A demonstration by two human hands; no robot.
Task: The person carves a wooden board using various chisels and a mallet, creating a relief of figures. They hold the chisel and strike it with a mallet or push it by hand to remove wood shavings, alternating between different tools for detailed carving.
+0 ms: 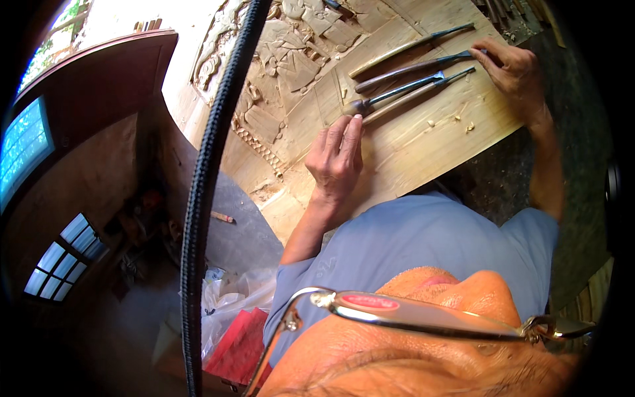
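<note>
My left hand [334, 159] has bent fingers at the handle ends of the two lower carving tools: a chisel with a rounded wooden handle and blue shaft [397, 92] and a pale-handled one [400, 104]. My right hand [509, 76] pinches the metal end of a dark-handled chisel [403, 76] at the upper right. Above it lies a long pale-handled tool [390, 58]. The four tools lie roughly parallel on a wooden panel [456, 135], whose upper left is carved in relief [291, 59]. A few small shavings [471, 126] lie right of the tools.
A braided black cord [208, 165] crosses the view at left. Beyond are a grey surface with a small stick [222, 217], plastic bags [225, 294], a red object [235, 337] and windows [56, 264]. More tools [503, 13] lie past the panel's upper right.
</note>
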